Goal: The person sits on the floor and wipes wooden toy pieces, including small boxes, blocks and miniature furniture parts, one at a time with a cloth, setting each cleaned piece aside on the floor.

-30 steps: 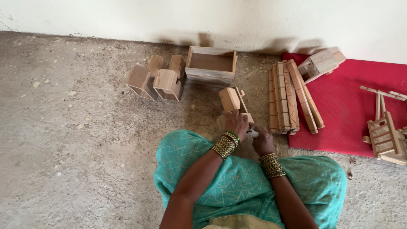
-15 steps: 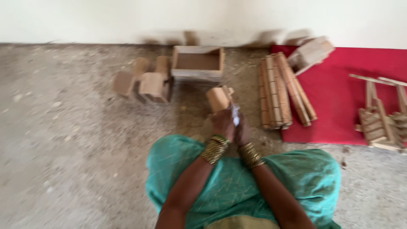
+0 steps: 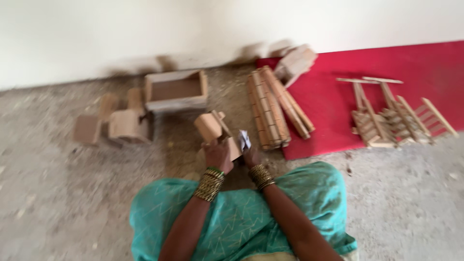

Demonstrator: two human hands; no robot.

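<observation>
Wooden piece (image 3: pixel 212 131) gripped by left hand (image 3: pixel 218 155), fingers closed.

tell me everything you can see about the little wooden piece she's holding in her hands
The small wooden piece is pale brown and blocky, with a thin strip sticking up at its far end. It sits just above the concrete floor, tilted. The left hand grips its near end; the right hand presses a scrap of white paper against its side. Motion blur hides finer detail.

Floor workshop: wooden toy parts (image 3: pixel 268 108)
</observation>
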